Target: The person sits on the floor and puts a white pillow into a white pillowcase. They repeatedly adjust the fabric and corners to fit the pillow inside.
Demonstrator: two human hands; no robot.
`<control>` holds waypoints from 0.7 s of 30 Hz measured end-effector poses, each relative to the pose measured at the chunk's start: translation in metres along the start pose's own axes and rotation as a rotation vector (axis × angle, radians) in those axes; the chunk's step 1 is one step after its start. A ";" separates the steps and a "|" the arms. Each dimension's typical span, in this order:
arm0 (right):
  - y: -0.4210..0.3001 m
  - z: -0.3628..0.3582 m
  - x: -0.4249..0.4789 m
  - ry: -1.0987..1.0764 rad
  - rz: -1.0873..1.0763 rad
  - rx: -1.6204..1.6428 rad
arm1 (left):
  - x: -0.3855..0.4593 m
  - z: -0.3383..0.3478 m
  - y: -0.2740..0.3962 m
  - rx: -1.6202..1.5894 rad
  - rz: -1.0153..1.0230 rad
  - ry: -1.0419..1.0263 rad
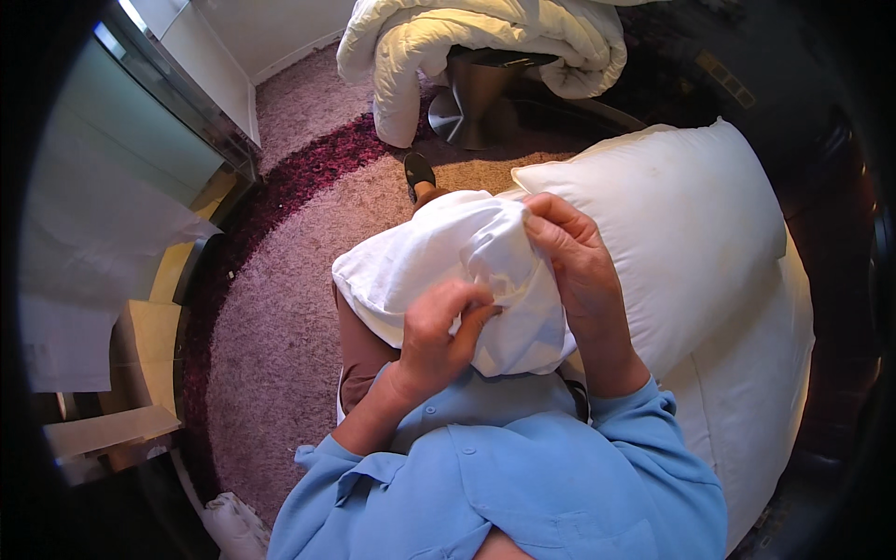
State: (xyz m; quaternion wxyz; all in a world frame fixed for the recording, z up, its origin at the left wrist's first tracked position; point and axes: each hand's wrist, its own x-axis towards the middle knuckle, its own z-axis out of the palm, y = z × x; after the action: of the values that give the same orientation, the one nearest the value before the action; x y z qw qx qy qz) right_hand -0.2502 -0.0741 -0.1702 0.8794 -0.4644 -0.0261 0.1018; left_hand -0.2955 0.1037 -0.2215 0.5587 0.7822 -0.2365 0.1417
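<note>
A white cloth (392,273), perhaps a pillowcase, lies bunched across my lap over brown trousers. My right hand (577,259) pinches its gathered edge between thumb and fingers, at the upper right of the cloth. Lower and to the left, my left hand (441,325) is slightly blurred, its thumb and fingertips drawn together on a fold near the cloth's middle. What exactly lies between those left fingertips is hard to make out. Just beyond my right forearm rests a plump white pillow (686,231), on top of another white pillow (749,378).
A cream duvet (490,31) is heaped over a metal pedestal seat or table (469,105) ahead. Pinkish carpet (273,350) with a dark red band spreads at left. White sheeting (91,245) hangs by the left-hand furniture. My shoe (418,170) shows beyond the cloth.
</note>
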 end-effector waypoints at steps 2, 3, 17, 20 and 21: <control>0.004 -0.005 0.004 0.081 -0.032 0.027 | -0.006 -0.001 0.010 0.052 0.123 0.008; 0.004 -0.009 0.011 0.113 -0.057 0.033 | -0.009 -0.002 0.017 0.078 0.185 0.011; 0.015 -0.021 0.008 0.114 -0.042 0.127 | -0.001 -0.005 0.014 0.243 -0.028 0.076; 0.025 -0.012 0.005 0.081 -0.017 0.164 | 0.010 0.008 0.017 0.099 0.077 0.026; 0.027 -0.007 0.005 0.084 -0.014 0.188 | 0.010 0.010 0.019 0.099 0.027 0.030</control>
State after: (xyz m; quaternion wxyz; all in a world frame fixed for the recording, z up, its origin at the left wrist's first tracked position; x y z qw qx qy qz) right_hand -0.2485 -0.0644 -0.1967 0.9201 -0.3834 0.0171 0.0783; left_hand -0.2975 0.0874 -0.2052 0.5210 0.8034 -0.2313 0.1723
